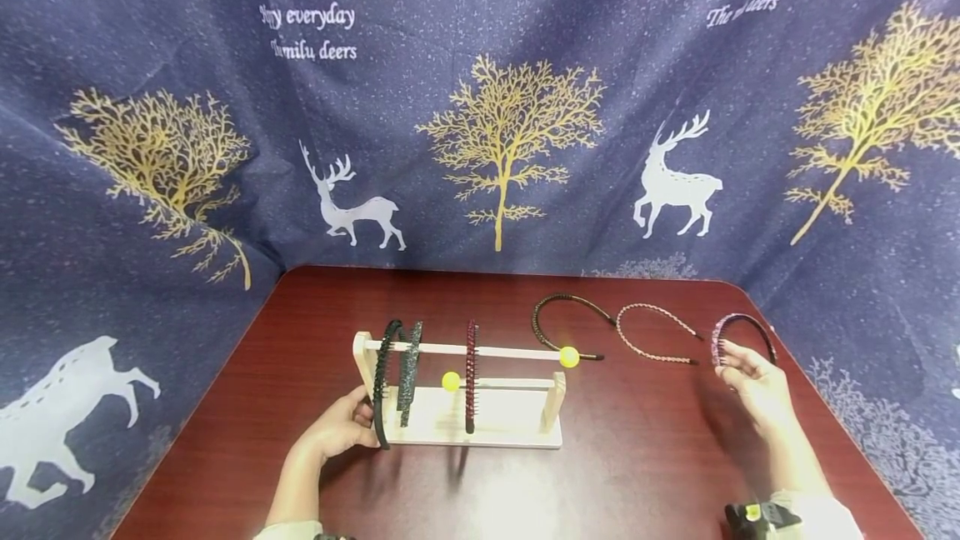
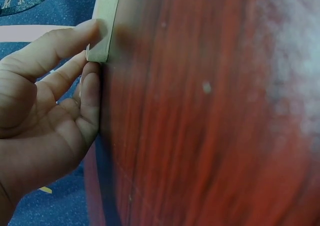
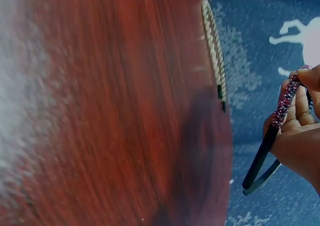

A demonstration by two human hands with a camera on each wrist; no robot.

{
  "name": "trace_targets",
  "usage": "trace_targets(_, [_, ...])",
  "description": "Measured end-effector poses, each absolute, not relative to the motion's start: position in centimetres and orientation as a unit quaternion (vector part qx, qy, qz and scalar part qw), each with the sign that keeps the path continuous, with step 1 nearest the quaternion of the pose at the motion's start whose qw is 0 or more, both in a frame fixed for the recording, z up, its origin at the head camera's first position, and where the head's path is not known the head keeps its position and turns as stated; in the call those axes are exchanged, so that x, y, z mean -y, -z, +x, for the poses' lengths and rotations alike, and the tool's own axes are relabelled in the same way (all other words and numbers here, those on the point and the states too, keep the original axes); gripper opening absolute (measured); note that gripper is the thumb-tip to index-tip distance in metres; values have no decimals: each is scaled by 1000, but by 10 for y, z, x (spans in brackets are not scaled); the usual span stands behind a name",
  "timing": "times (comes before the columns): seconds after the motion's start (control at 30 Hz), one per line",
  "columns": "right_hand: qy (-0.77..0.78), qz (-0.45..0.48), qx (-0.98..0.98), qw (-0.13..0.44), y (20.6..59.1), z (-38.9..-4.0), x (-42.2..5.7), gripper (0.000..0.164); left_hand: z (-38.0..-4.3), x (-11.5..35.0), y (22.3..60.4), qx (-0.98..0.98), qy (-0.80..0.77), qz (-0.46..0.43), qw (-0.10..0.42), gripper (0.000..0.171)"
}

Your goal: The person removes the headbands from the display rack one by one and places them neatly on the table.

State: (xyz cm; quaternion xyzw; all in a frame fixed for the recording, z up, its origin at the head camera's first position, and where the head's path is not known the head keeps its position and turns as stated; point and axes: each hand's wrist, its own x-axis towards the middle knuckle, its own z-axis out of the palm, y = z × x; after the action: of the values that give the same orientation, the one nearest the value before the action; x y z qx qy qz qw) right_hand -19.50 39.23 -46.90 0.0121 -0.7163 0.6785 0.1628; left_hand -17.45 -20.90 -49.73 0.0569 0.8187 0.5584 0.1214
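Observation:
My left hand (image 1: 343, 426) grips the left end of a pale wooden headband rack (image 1: 495, 419); in the left wrist view its thumb and fingers pinch the base's corner (image 2: 103, 40). Over the rack's rods hang a black headband (image 1: 381, 390), a dark grey glittery headband (image 1: 409, 373) and a dark red headband (image 1: 471, 377). At the table's right side, my right hand (image 1: 757, 386) holds a pink-and-black beaded headband (image 1: 717, 340) between thumb and fingers. In the right wrist view this headband (image 3: 285, 103) is raised off the table, its black ends pointing away from the fingers.
Two more headbands lie on the dark red table (image 1: 637, 457): a brown-gold one (image 1: 537, 319) and a pale pink braided one (image 1: 628, 343). Yellow balls (image 1: 569, 357) cap the rack's rods. A blue patterned cloth (image 1: 450, 107) hangs behind the table and along its sides.

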Motion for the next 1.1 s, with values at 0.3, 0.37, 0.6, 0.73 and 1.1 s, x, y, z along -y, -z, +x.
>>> trace_targets(0.3, [-659, -18, 738, 144, 480, -207, -415, 42, -174, 207, 495, -816, -561, 69, 121, 74])
trace_targets(0.37, [-633, -24, 760, 145, 481, -210, -419, 39, -174, 207, 495, -815, -562, 68, 122, 74])
trace_targets(0.6, [-505, -60, 849, 143, 486, -220, -428, 26, -174, 208, 498, -809, -569, 72, 126, 71])
trace_targets(0.73, [-466, -76, 871, 133, 491, -224, -432, 36, -174, 209, 499, -807, -572, 74, 127, 70])
trace_targets(1.1, [-360, -122, 918, 114, 498, -236, -437, 33, -176, 210, 495, -812, -566, 66, 125, 70])
